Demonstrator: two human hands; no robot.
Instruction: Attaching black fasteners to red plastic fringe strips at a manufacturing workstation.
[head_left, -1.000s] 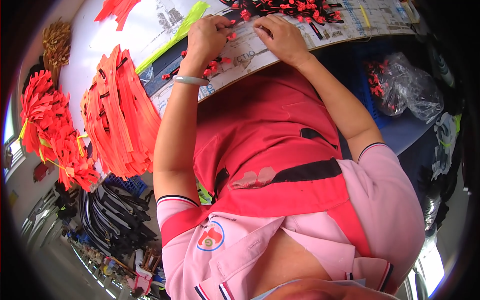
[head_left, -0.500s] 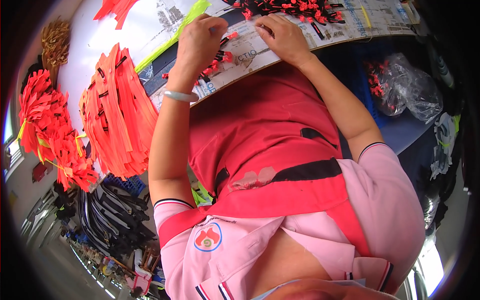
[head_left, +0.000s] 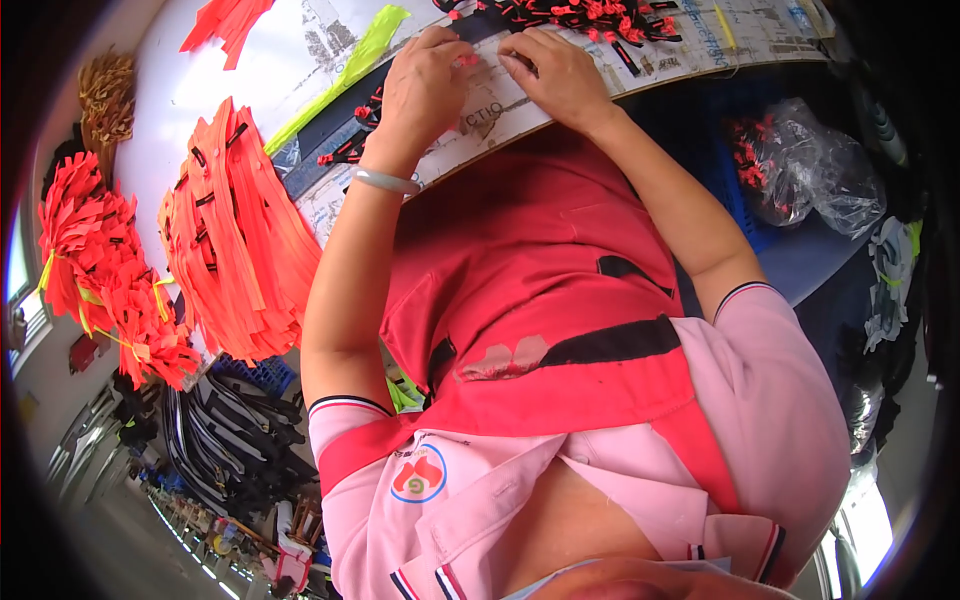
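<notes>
Over the near edge of the worktable, both of my hands are curled close to each other. My left hand has its fingers bent, with a small red-orange tip by the fingertips; whether they grip it is unclear. A gap away, my right hand is closed in a pinch, and what lies inside it is hidden. Several short black-and-red pieces lie beside my left wrist, partly covered by it. Beyond my right hand spreads a heap of similar black-and-red pieces.
A yellow-green strip crosses the table at the left. Orange strips with black loops hang over the left edge, next to tied orange bundles. Under the table at the right sits a clear plastic bag by a blue crate.
My left hand has shifted right and slightly down, closer to my right hand. It now covers part of the small pieces seen before. My right hand has moved slightly left.
</notes>
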